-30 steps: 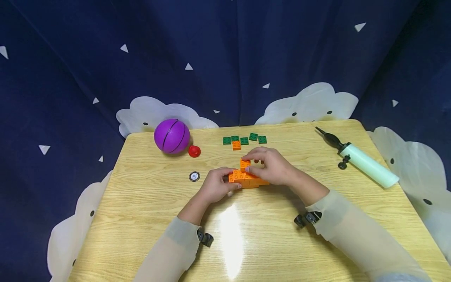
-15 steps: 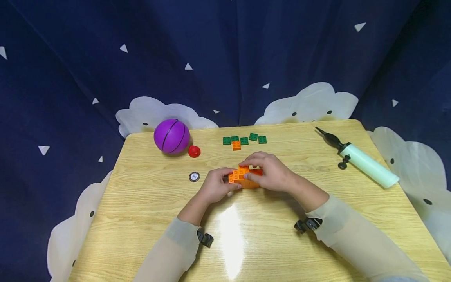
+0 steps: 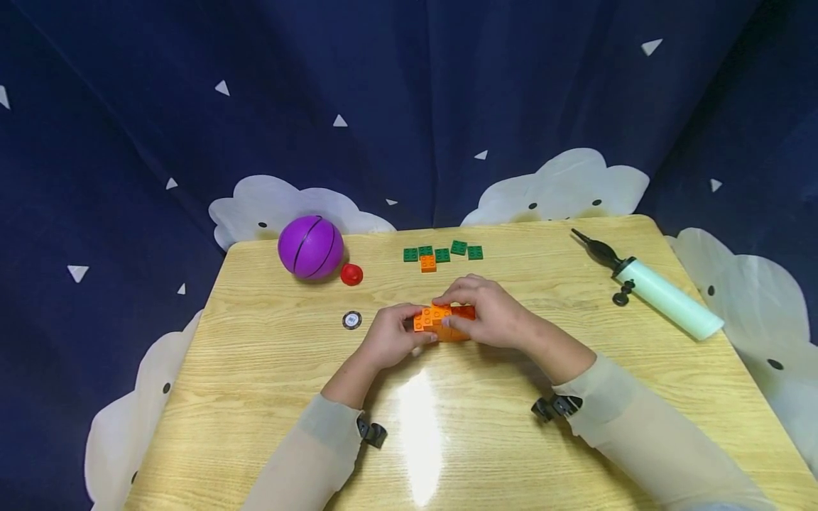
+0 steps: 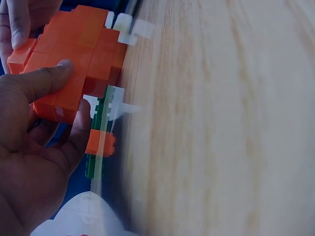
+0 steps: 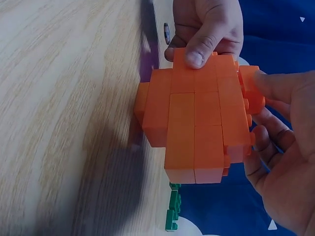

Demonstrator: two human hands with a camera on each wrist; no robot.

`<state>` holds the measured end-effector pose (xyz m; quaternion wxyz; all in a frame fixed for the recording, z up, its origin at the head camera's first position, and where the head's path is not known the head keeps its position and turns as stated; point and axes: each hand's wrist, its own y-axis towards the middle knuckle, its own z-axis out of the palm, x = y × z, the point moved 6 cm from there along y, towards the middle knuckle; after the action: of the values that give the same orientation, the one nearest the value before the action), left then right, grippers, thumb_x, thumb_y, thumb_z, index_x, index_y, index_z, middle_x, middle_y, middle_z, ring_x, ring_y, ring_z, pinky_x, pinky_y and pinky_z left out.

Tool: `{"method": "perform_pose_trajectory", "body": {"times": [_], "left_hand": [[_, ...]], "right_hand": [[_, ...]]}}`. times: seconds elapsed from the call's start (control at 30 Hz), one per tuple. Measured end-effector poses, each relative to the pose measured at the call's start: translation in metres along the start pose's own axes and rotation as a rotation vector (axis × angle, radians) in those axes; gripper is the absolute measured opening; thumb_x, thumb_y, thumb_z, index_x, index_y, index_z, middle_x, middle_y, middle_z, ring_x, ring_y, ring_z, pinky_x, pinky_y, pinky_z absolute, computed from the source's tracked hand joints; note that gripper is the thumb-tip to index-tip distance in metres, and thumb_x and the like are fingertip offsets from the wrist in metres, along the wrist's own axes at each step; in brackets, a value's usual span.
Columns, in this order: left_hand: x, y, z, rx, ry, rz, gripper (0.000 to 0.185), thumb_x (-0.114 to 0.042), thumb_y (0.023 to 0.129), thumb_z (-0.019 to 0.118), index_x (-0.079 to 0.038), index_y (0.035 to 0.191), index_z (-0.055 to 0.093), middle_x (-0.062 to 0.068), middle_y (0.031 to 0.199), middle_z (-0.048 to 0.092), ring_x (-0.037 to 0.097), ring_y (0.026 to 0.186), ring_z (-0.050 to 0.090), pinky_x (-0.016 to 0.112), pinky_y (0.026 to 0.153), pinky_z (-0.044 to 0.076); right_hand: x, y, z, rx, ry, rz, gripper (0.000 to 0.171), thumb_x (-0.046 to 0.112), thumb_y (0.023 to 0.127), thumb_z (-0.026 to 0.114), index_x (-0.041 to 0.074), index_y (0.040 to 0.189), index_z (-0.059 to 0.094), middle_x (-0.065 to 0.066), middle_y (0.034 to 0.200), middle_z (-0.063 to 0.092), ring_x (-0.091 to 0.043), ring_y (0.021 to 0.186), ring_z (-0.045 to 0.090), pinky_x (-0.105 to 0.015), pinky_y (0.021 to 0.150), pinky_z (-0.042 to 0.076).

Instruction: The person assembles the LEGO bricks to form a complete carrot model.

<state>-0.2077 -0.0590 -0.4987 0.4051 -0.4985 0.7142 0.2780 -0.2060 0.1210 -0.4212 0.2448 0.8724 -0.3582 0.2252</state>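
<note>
– Gripped what with the left hand (image 3: 388, 335)?

– Gripped the left end of the orange brick build (image 3: 456, 332), with the thumb laid along its near side and the fingers wrapped to its far side. Spread no wider than the thickness of that end.

– And with the right hand (image 3: 495, 312)?

– Pinched a small orange brick (image 5: 252, 88) on top of the build, with the thumb at its near side and the forefinger at its far side. Set narrow, just to the width of that brick. Curled the other fingers close above the right part; could not tell whether touching it.

– Held the build where?

– Held it around the middle of the table (image 3: 255, 397), between both hands, with studs facing up. Could not tell whether resting on the wood or slightly lifted.

– Noticed anything around it?

– Saw five green bricks (image 3: 442, 255) on the far side, with a loose orange brick (image 3: 428, 264) just nearer. Spotted a dark-rimmed chip (image 3: 351, 320), a red hat (image 3: 351, 275) and a purple ball (image 3: 311, 247) to the left, and a pale green pump (image 3: 667, 298) well apart on the right.
</note>
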Motion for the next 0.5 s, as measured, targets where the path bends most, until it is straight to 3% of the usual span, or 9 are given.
{"method": "perform_pose_trajectory", "body": {"times": [0.5], "left_hand": [[0.0009, 0.0005, -0.0010, 0.006, 0.002, -0.007, 0.043, -0.018, 0.085, 0.088, -0.011, 0.126, 0.075, 0.000, 0.118, 0.073, 0.014, 0.099, 0.068, 0.031, 0.085, 0.058]], "right_hand": [[-0.0018, -0.0004, 0.0050, -0.005, -0.034, -0.022, 0.030, 0.019, 0.092, 0.080, 0.016, 0.122, 0.076, 0.006, 0.112, 0.068, -0.017, 0.109, 0.059, -0.041, 0.097, 0.051]]}}
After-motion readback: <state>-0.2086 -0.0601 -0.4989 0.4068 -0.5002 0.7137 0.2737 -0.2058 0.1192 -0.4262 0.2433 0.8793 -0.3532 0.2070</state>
